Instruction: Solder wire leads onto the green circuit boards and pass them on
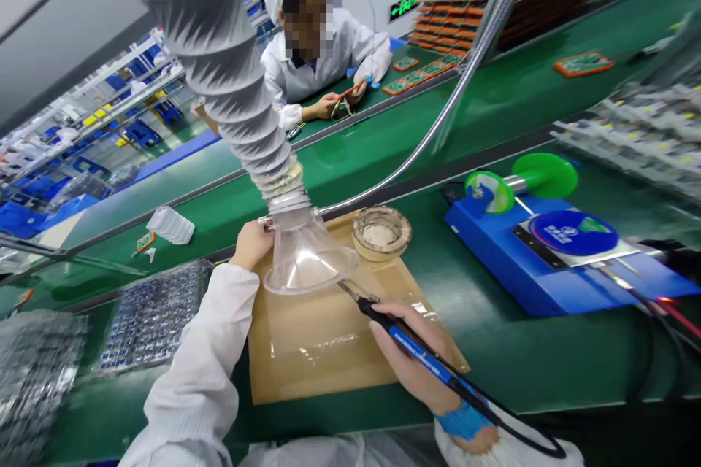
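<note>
Clear plastic, wide-mouthed, mid-view: an extraction cone [307, 266] on a grey ribbed hose [219, 51], in front of part of the brown sheet [323, 365] and the fingertips of the left hand [250, 244]. At the sheet's far right corner, a round bowl [377, 249] with a stained rim. To the right, on the green bench [438, 273], a blue stand [493, 248] with a green reel [553, 175]; to the left, a clear tray [201, 279] of small blue-marked parts. Curving above, a braided metal arm [417, 153]. Across the bench, a co-worker [318, 69] in white, both hands at an orange-edged board [347, 91], near a stack of boards [449, 22].

Over the brown sheet, a soldering iron [416, 352], held like a pen in the right hand [410, 378], closed round the barrel. Tip pointing forward and left, close to the cone's rim; long axis slanting from lower right to upper left, black cord [493, 416] trailing back past the wrist. Touching the sheet or just above: cannot tell. Left hand bent beside the cone, at a silver fitting [267, 223]; cannot tell the grip.
</note>
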`<state>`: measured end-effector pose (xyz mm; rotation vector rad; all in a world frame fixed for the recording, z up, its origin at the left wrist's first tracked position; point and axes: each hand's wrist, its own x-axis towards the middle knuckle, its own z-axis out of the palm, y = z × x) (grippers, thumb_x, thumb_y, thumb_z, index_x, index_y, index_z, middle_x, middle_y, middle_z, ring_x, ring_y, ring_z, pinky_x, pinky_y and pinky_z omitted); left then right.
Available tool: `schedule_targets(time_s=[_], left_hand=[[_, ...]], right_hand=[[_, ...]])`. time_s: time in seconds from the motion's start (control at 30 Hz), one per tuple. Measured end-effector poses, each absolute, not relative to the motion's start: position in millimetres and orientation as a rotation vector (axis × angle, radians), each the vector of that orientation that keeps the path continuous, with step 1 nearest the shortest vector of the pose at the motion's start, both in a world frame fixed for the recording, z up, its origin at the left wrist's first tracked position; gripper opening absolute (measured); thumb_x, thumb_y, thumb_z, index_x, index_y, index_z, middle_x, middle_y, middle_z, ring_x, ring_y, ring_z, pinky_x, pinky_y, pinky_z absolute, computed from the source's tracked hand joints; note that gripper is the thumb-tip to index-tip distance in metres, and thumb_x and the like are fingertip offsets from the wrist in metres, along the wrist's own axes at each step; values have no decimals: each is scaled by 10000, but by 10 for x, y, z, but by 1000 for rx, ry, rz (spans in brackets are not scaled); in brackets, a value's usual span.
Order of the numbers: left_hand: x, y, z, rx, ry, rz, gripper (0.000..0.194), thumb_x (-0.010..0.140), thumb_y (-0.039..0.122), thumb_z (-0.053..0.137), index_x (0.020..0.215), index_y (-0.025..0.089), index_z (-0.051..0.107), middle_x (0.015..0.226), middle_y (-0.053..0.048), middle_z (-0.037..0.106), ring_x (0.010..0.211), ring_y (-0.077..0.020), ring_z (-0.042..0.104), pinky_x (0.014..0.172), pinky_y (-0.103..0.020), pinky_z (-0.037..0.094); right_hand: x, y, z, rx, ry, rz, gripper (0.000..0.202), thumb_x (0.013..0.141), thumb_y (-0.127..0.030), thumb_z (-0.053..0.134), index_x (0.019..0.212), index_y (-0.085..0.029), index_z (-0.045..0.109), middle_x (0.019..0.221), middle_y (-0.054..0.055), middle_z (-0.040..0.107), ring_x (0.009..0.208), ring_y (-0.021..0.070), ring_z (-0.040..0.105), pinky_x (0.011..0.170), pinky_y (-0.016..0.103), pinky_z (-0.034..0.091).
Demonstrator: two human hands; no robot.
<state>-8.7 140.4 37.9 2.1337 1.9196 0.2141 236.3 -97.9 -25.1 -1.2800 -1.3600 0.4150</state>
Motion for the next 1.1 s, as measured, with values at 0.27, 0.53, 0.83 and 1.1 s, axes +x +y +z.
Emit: schedule_targets(time_s=[0.27,0.53,0.83,1.1], left_hand=[[-681,235,146,2322,1754,-24,134,839,215,652,711,182,632,770,-52,689,737,-197,616,659,-284,361],[-473,-176,62,2424,1154,137,382,772,11,492,1060,184,672,1139,-82,703,996,-219,654,892,-323,500],[-527,-388,74,2048,1303,324,435,788,53,508,1174,162,675,1032,-74,729,929,-194,671,902,-329,532],[-523,-486,24,1430,1284,480,359,920,470,618,956,125,714,815,-60,725,596,-108,595,620,-248,501]], right_hand=[[2308,-977,-266,-1332,-1336,486,93,924,-315,666,988,-250,686,913,34,774,805,202,757,710,286,605],[2224,-993,-384,-1414,-1183,580,251,892,-448,709,1031,-240,711,1009,73,785,885,250,768,822,387,622],[1737,-1061,-367,-1219,-1441,968,344,1000,-432,583,1299,-263,588,1191,74,776,1123,241,747,992,416,594],[1705,-1064,-432,-1352,-1570,790,335,980,-362,582,1297,-256,599,1203,87,772,1061,267,762,933,434,608]])
